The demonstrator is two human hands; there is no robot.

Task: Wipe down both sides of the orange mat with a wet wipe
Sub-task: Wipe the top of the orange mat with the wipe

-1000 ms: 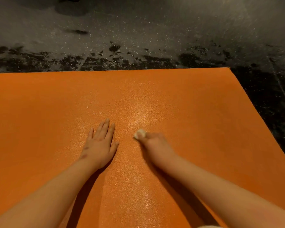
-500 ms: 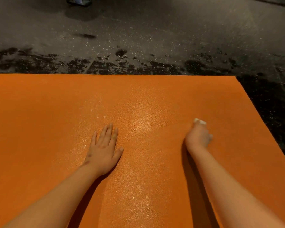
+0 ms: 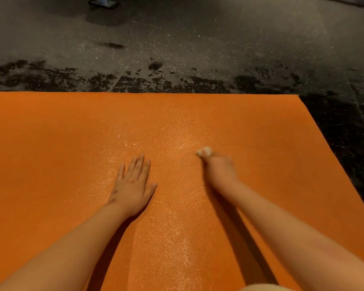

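Floor [image 3: 198, 49]: dark grey, speckled, with black blotches in a band just beyond the mat's far edge.

Orange mat [image 3: 51, 154]: lies flat on the floor and fills most of the view. Far and right edges are visible; the left side runs out of frame. A glossy sheen runs down the centre between the forearms.

Left hand [image 3: 132, 185]: flat on the mat, palm down, fingers straight and close together, thumb out to the right. Grasps nothing.

Right hand [image 3: 218, 171]: motion-blurred, fingers curled over the wet wipe [image 3: 204, 151], holding it against the mat right of centre.

Wet wipe: small, white, bunched; it protrudes just past the fingers on the far side.
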